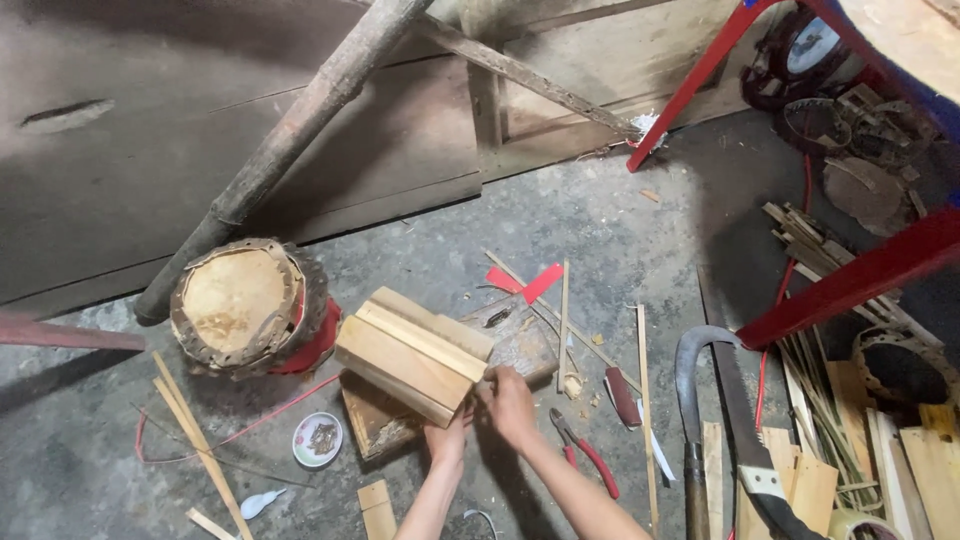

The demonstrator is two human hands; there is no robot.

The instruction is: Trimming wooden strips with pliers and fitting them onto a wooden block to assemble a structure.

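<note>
My left hand [447, 436] grips the near end of a bundle of pale wooden slats [410, 353] that rests on a worn wooden block [520, 345] on the concrete floor. Close beside it, my right hand [510, 405] presses its fingers against the same end of the bundle. The slats lie stacked and angled toward the upper left. A small drum [245, 305] with a hide top and a red body lies just left of the bundle.
Red-handled pliers [585, 450], a curved sickle [690, 400] and a saw [750, 440] lie to the right. A small white dish [318, 440] sits front left. Thin bamboo strips [562, 315], red stand legs [850, 280], a leaning log [290, 140] and wood offcuts [900, 460] surround the spot.
</note>
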